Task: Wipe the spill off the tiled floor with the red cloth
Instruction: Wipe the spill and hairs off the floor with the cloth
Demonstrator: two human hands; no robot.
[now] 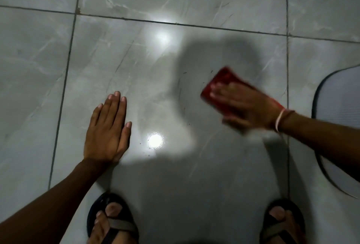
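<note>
My right hand (247,105) presses flat on the folded red cloth (218,84), which lies on the grey marbled floor tile (136,58) right of centre; hand and cloth look blurred. My left hand (107,128) rests palm down on the same tile, fingers together, holding nothing. Between the hands the tile shows a faint wet sheen (161,111) and a few small dark specks (184,73). Bright lamp reflections sit on the tile.
A grey mat with a dark rounded border (335,107) lies at the right edge. My two feet in dark sandals (113,222) (282,224) stand at the bottom. Dark grout lines cross the floor.
</note>
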